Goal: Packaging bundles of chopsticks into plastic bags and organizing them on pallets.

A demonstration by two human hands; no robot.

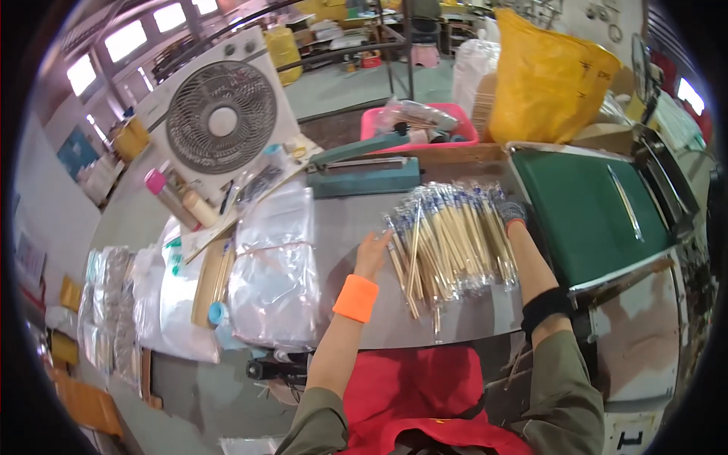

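A wide pile of thin pale wooden sticks (455, 243), each in a clear plastic sleeve with blue and white near the far end, lies fanned out on the grey table. At its left edge is my left hand (371, 254), bare, with fingers stretched forward and touching or almost touching the outer sticks. My right hand (514, 213), in a grey knit glove, is against the pile's far right edge. Its fingers are partly hidden there, so their grip does not show. An orange wristband is on my left wrist, a black band on my right forearm.
A teal bar sealer (364, 178) stands behind the pile, with a pink basket (462, 125) beyond. Left are stacked clear plastic bags (274, 273) and a large fan (221, 117). On the right, one sleeved stick (625, 203) lies on a green board (580, 220). A yellow sack (546, 80) stands behind.
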